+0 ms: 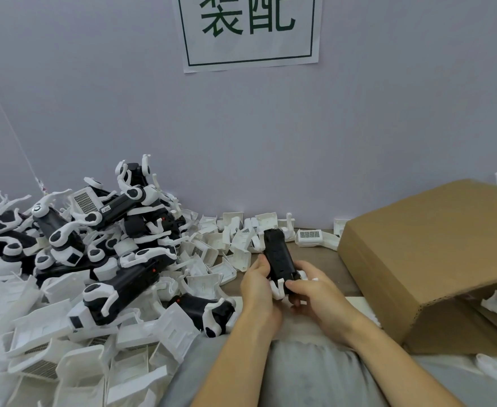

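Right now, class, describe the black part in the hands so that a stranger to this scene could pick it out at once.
Find the green-lettered sign, then drop straight down to the table, between the pile on the left and the box on the right. There the left hand and right hand grip the black part. Unlike the pile's parts, it alone is held off the table.

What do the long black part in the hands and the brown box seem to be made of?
The long black part, held by the left hand and right hand, looks like moulded plastic, matt with soft highlights. The big brown box looks like corrugated cardboard: dull surface, fluting at its cut edge.
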Tool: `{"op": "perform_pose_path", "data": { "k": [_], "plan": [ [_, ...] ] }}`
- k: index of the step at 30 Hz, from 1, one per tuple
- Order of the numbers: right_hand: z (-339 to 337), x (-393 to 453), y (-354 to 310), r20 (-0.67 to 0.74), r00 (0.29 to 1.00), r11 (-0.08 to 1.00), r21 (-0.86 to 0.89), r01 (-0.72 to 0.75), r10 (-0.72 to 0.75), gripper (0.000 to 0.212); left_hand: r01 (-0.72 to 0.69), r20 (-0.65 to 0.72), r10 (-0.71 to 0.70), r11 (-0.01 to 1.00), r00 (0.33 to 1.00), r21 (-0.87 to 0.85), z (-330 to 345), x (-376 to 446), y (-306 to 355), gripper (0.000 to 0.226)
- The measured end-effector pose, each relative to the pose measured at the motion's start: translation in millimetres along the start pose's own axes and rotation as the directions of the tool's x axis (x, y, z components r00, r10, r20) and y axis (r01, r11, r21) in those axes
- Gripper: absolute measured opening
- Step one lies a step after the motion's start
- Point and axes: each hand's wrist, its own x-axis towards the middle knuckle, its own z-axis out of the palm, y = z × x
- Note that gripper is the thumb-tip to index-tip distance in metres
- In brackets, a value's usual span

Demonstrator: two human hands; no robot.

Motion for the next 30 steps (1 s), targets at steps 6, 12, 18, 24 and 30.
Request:
{"op": "perform_pose_path", "data": {
  "k": [6,12,18,24,30],
  "plan": [
    [0.4,0.0,0.3,0.033,0.999,1.000,-0.011,0.001,-0.001,0.050,-0.104,-0.025,0.105,0.993,0.994,0.058,1.1,-0.4,0.1,0.025],
    [-3.5,5.1,5.8,0.010,1.000,0.998,-0.067,0.012,-0.011,0.042,-0.122,-0.024,0.123,0.991,0.992,0.062,0.9,-1.2,-0.8,0.030],
    [-4.4,6.6,7.8,0.010,1.000,0.998,-0.070,0.001,0.000,0.053,-0.140,-0.017,0.141,0.989,0.990,0.051,1.7,-1.7,-1.8,0.030],
    [-2.4,5.4,7.3,0.000,1.000,0.996,-0.085,0.019,-0.019,0.044,-0.159,-0.009,0.161,0.984,0.987,0.079,2.1,-1.3,-1.3,0.030],
    [-2.0,5.9,6.9,-0.011,0.999,0.997,-0.078,0.029,-0.030,0.028,-0.148,-0.019,0.150,0.986,0.989,0.083,1.2,0.7,-2.0,0.030]
  ]
}}
